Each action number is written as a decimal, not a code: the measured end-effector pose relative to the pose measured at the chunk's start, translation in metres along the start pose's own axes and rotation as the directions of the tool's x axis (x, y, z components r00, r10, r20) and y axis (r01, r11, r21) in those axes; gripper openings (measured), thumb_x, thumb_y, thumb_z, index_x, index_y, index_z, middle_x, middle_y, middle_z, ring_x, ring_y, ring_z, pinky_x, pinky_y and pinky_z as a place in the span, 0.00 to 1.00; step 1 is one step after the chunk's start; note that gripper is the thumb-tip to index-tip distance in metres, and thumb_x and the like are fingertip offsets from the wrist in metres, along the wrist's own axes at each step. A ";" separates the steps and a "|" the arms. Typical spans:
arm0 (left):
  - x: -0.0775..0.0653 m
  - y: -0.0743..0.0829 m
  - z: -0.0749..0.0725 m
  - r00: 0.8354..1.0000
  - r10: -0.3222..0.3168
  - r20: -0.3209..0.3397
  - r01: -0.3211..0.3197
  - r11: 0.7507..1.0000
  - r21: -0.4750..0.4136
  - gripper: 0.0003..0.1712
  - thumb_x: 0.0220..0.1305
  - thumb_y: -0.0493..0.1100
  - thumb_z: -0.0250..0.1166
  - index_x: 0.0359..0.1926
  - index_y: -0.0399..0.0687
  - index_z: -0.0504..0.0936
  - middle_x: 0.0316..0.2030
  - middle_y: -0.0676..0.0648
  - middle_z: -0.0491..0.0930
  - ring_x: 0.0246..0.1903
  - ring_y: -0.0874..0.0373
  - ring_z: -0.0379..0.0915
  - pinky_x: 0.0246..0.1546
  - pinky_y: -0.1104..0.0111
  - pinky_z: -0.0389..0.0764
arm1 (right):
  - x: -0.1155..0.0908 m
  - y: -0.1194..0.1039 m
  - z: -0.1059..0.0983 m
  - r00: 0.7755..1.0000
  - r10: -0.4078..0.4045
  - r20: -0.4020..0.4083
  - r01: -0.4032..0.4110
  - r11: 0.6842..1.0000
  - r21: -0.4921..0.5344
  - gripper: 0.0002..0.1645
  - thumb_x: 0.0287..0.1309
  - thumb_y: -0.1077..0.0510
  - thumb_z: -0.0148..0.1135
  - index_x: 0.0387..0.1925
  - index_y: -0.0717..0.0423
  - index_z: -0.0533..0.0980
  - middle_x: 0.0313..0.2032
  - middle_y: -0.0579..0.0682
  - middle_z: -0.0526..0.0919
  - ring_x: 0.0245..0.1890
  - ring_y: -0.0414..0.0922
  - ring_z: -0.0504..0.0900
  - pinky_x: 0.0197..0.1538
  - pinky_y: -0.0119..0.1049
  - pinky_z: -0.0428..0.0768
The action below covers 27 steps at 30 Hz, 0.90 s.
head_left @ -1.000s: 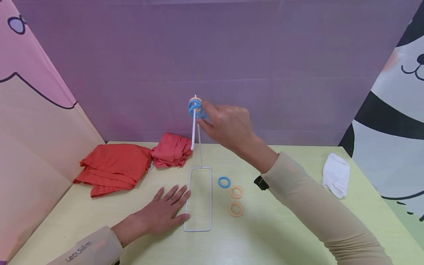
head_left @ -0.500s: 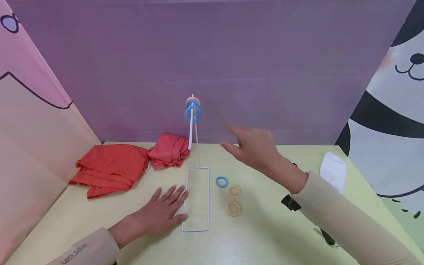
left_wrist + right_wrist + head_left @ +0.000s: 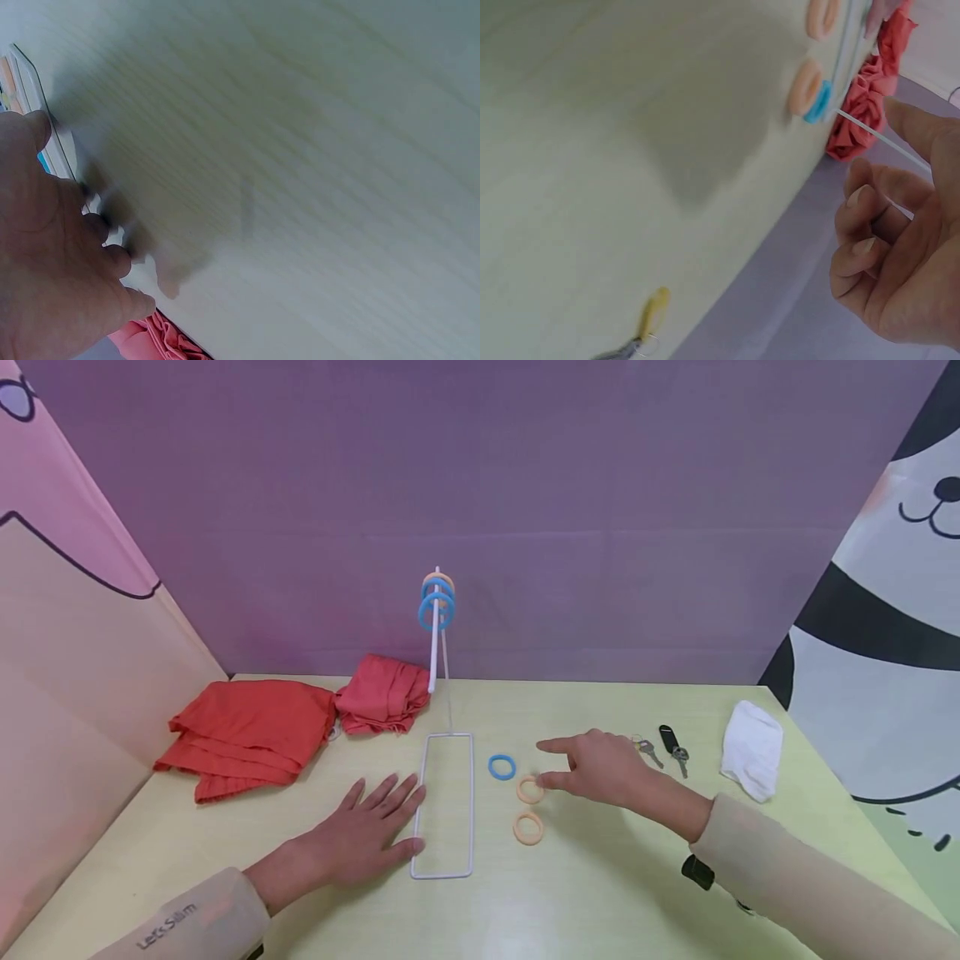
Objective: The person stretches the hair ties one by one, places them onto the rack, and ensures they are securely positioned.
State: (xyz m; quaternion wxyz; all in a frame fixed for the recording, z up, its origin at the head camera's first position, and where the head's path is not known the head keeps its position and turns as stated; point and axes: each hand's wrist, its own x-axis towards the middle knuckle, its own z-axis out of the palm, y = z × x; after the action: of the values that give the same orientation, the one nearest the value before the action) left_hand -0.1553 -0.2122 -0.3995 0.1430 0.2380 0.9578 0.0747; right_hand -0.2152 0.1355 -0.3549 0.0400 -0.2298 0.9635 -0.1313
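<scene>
My left hand (image 3: 366, 842) lies flat with spread fingers, its fingertips on the left side of a white wire stand's base (image 3: 472, 810). Two blue rings (image 3: 421, 617) and a peach ring (image 3: 447, 580) hang on the stand's arm (image 3: 432, 664). Beside the base lie a blue ring (image 3: 502, 777) and two peach rings, one nearer the back (image 3: 520, 792), one nearer the front (image 3: 528, 842). My right hand (image 3: 606, 768) hovers with thumb and index finger apart, holding nothing; the thumb tip overlaps the back peach ring. In the right wrist view its other fingers (image 3: 855, 259) are loosely bent.
Red cloth (image 3: 255, 727) and a smaller red bundle (image 3: 382, 693) lie at the back left. Keys with a black fob (image 3: 667, 739) and another key (image 3: 649, 752) lie beyond my right hand. A white cloth (image 3: 752, 750) lies at the right. A purple backdrop (image 3: 600, 527) rises behind the table.
My right hand has let go of a blue ring, which now hangs on the arm, and has come down and back toward the rings on the table. The left hand stays on the base.
</scene>
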 end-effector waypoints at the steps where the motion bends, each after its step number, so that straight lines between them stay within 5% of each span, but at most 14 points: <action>1: 0.000 0.000 0.000 1.000 0.002 -0.003 -0.002 1.000 0.001 0.46 0.72 0.70 0.46 0.80 0.52 0.49 0.81 0.47 0.45 0.80 0.41 0.37 0.74 0.35 0.38 | 0.000 0.001 0.003 1.000 0.002 0.012 -0.002 1.000 0.000 0.34 0.57 0.34 0.66 0.64 0.39 0.77 0.10 0.38 0.69 0.13 0.37 0.67 0.18 0.33 0.57; 14: 0.000 0.000 0.002 1.000 0.012 -0.021 -0.012 1.000 0.000 0.45 0.73 0.70 0.46 0.80 0.52 0.50 0.81 0.46 0.45 0.80 0.41 0.38 0.74 0.35 0.39 | 0.012 0.000 0.030 0.997 0.020 0.080 -0.014 0.996 -0.083 0.30 0.55 0.32 0.66 0.59 0.33 0.81 0.14 0.41 0.75 0.30 0.43 0.80 0.21 0.37 0.68; 27: -0.001 0.000 0.002 1.000 0.012 -0.025 -0.012 1.000 0.012 0.45 0.73 0.68 0.47 0.80 0.51 0.50 0.80 0.46 0.46 0.80 0.40 0.38 0.74 0.36 0.38 | 0.019 0.001 0.039 0.996 0.003 0.094 0.005 0.997 -0.077 0.28 0.55 0.35 0.68 0.57 0.36 0.82 0.34 0.46 0.89 0.41 0.47 0.85 0.26 0.39 0.72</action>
State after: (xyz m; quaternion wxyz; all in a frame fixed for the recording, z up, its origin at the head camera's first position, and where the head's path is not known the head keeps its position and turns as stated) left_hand -0.1540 -0.2121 -0.4009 0.1290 0.2436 0.9585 0.0726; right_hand -0.2265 0.1183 -0.3933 0.0765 -0.2376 0.9648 -0.0831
